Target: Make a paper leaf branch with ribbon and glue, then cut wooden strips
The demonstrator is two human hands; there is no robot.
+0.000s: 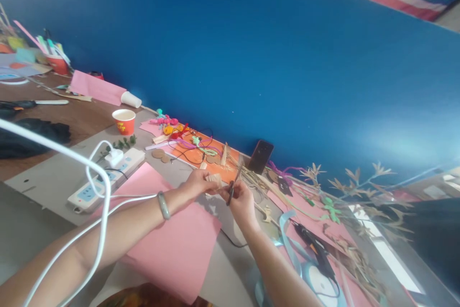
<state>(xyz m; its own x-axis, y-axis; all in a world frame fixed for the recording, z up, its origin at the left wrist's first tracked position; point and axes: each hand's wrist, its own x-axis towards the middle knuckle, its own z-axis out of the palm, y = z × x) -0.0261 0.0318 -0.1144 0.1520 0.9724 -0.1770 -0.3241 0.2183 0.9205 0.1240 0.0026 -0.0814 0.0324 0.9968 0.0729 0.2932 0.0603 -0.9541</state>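
My left hand [197,183], with a pale green bangle [163,205] at the wrist, pinches a small beige ribbed piece [214,180] between thumb and fingers. Just right of it, my right hand [240,198] is closed round the dark handles of a pair of scissors [231,193], whose blades point up and away. The hands are close together above the grey board. Below them lies a sheet of pink paper [176,244]. Orange paper [230,167] with strands and scraps on it lies just beyond the hands.
A white power strip [108,180] and a red paper cup [124,122] stand left. White cable [104,221] loops across my left forearm. A phone [261,156] leans on the blue wall [251,58]. At right are a black glue gun [316,249], blue ribbon [287,235] and dried stems [359,182].
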